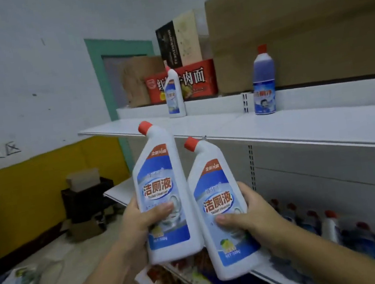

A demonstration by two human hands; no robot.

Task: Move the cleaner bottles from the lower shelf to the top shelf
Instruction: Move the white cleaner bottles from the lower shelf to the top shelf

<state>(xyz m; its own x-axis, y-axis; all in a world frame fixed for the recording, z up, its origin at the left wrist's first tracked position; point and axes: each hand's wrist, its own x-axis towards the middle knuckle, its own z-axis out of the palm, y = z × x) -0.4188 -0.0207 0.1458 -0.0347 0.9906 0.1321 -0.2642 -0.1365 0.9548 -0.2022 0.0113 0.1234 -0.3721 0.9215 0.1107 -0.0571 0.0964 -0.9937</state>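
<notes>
- Bottles of toilet cleaner, two of them, are held up side by side: the left bottle (162, 192) in the left hand (140, 227), the right bottle (223, 208) in the right hand (255, 218).
- Both are white plastic with an angled neck, a red cap and a blue-and-white label with red corner and large Chinese characters; both tilt slightly, necks leaning left.
- Left fingers are clamped on the left bottle, the thumb (161, 210) lying across its label; right fingers are clamped on the right bottle, thumb on the label's lower part.
- The two bottles are just beside each other, possibly touching low down; I cannot tell.
- Above and beyond the fingers, the top shelf (298, 126) is white and carries a third white bottle (174, 94) to the left and a blue bottle (264, 80) with a red cap to the right, well apart.
- Below and right of the right hand, the lower shelf (268, 271) holds more red-capped bottles (328, 221), blurred.
- Behind the top shelf stand a red carton (197, 79), a dark box (168, 42) and a large brown carton (308, 20).
- Left of the hands: a white wall over a yellow band (34, 191), a green door frame (99, 70), a black crate (87, 199) and boxes on the floor.
</notes>
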